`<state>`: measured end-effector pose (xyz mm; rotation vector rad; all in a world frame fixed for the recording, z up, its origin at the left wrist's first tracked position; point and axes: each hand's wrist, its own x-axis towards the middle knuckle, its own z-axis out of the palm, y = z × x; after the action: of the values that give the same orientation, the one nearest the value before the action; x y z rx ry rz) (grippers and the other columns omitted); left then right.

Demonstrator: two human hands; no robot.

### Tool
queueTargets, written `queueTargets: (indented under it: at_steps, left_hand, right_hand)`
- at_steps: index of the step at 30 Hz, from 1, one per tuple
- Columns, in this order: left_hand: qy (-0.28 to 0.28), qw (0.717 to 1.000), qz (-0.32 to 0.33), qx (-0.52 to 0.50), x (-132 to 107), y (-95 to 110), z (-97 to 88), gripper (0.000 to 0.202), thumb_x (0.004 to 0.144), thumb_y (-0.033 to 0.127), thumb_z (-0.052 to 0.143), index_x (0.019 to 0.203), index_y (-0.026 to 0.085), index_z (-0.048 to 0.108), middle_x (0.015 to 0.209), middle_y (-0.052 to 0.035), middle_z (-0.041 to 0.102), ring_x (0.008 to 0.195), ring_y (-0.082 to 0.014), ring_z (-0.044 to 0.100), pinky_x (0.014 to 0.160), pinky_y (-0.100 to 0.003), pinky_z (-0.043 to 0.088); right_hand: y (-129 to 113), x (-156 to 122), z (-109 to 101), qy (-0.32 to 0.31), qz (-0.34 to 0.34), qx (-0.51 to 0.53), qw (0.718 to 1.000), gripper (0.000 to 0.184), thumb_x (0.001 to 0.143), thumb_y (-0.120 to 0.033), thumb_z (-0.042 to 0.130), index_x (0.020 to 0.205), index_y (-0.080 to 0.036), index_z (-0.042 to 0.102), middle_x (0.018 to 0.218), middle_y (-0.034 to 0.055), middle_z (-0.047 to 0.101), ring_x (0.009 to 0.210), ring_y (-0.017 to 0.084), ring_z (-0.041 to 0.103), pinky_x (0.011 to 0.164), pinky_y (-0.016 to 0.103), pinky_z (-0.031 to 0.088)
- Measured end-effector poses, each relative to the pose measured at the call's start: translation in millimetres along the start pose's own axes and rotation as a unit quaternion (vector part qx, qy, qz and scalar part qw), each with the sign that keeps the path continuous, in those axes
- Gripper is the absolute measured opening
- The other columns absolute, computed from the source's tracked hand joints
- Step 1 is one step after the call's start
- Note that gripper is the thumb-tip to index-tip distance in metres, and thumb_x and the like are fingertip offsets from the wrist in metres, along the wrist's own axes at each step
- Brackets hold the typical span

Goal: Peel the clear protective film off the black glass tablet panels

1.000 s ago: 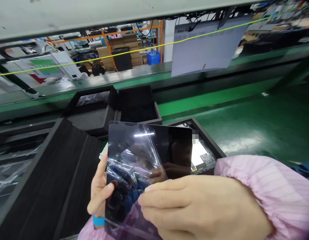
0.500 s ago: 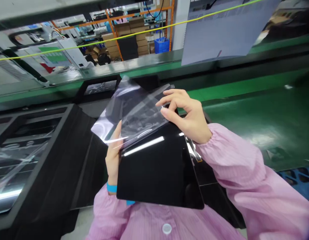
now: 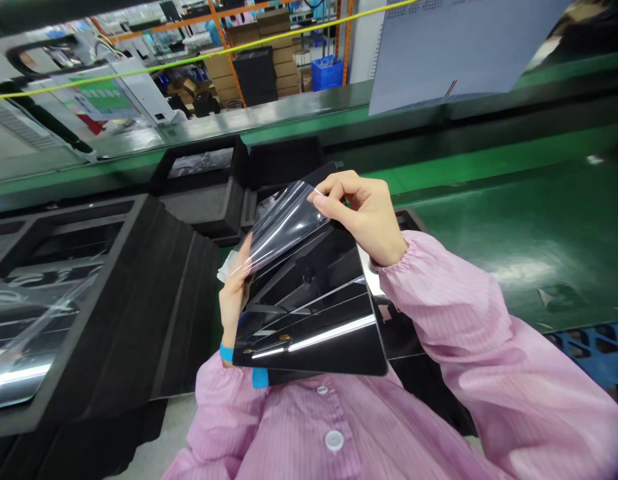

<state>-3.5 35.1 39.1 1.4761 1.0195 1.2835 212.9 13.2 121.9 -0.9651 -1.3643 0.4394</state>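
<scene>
A glossy black glass panel (image 3: 319, 320) lies tilted in front of my chest, over my pink smock. My left hand (image 3: 233, 293) grips its left edge, thumb on the face, a blue band at the wrist. My right hand (image 3: 361, 213) pinches the far corner of a clear protective film (image 3: 281, 227), which is lifted off the panel's far end and curls up and left. The film still meets the panel near my left thumb.
Black foam trays (image 3: 113, 300) stand to my left, one holding loose clear film (image 3: 23, 333). Further black trays (image 3: 209, 180) sit behind the panel. A green conveyor belt (image 3: 513, 227) runs to the right. A white sheet (image 3: 453, 47) hangs from a yellow cord overhead.
The film has come off most of the panel. My right hand pulled it from near my body to the far end. The panel tipped flatter and lower.
</scene>
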Motion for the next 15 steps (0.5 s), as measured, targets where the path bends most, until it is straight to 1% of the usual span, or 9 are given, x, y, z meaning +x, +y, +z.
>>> queueTargets:
  at_steps: [4, 7, 9, 11, 12, 15]
  left_hand:
    - [-0.012, 0.999, -0.006, -0.040, 1.0, -0.3, 1.8, 0.033, 0.085, 0.030, 0.056, 0.117, 0.031, 0.067, 0.136, 0.0033, 0.057, 0.136, -0.0205, 0.041, 0.117, -0.033, 0.027]
    - [-0.016, 0.999, -0.005, -0.044, 3.8, 1.9, 3.0, 0.031, 0.083, 0.028, 0.057, 0.112, 0.030, 0.069, 0.134, 0.0028, 0.058, 0.135, -0.0218, 0.042, 0.118, -0.035, 0.026]
    - [-0.021, 0.999, -0.011, -0.047, 5.0, 7.1, 3.9, 0.029, 0.081, 0.026, 0.058, 0.107, 0.029, 0.071, 0.132, 0.0022, 0.060, 0.134, -0.0229, 0.043, 0.118, -0.036, 0.026]
    - [-0.025, 0.998, -0.022, -0.054, 2.6, 17.8, 6.3, 0.029, 0.081, 0.024, 0.058, 0.106, 0.028, 0.071, 0.130, 0.0016, 0.062, 0.135, -0.0234, 0.042, 0.117, -0.036, 0.027]
    - [-0.025, 0.997, -0.028, -0.061, -0.3, 25.4, 8.4, 0.030, 0.082, 0.023, 0.057, 0.109, 0.028, 0.069, 0.131, 0.0017, 0.061, 0.135, -0.0229, 0.041, 0.117, -0.036, 0.027]
    - [0.003, 0.996, -0.040, -0.079, -12.8, 52.6, 17.5, 0.039, 0.089, 0.026, 0.049, 0.127, 0.027, 0.058, 0.140, 0.0039, 0.052, 0.137, -0.0213, 0.038, 0.115, -0.036, 0.031]
  right_hand:
    - [-0.3, -0.5, 1.2, 0.004, -0.002, 0.005, 1.000, 0.025, 0.074, -0.017, 0.063, 0.053, -0.017, 0.048, 0.073, 0.0009, 0.063, 0.079, 0.016, 0.057, 0.075, 0.032, 0.043]
    - [-0.9, -0.9, 1.9, 0.002, 0.007, 0.003, 1.000, 0.026, 0.074, -0.018, 0.063, 0.053, -0.017, 0.048, 0.073, 0.0004, 0.063, 0.080, 0.016, 0.058, 0.076, 0.032, 0.043]
    - [0.0, -1.3, 1.2, 0.002, 0.010, 0.007, 1.000, 0.026, 0.074, -0.019, 0.064, 0.053, -0.017, 0.048, 0.073, 0.0007, 0.062, 0.079, 0.016, 0.058, 0.075, 0.032, 0.043]
    - [2.7, -2.0, -1.6, 0.002, 0.008, 0.025, 1.000, 0.026, 0.075, -0.019, 0.065, 0.053, -0.017, 0.049, 0.074, 0.0014, 0.063, 0.077, 0.016, 0.058, 0.073, 0.032, 0.044]
    - [4.8, -2.4, -3.9, 0.003, 0.000, 0.041, 0.999, 0.026, 0.075, -0.019, 0.066, 0.054, -0.017, 0.050, 0.074, 0.0018, 0.064, 0.075, 0.016, 0.058, 0.073, 0.031, 0.044]
    - [13.0, -3.6, -13.3, -0.001, -0.042, 0.090, 0.995, 0.023, 0.077, -0.019, 0.066, 0.058, -0.018, 0.053, 0.078, 0.0030, 0.067, 0.079, 0.016, 0.060, 0.077, 0.032, 0.046]
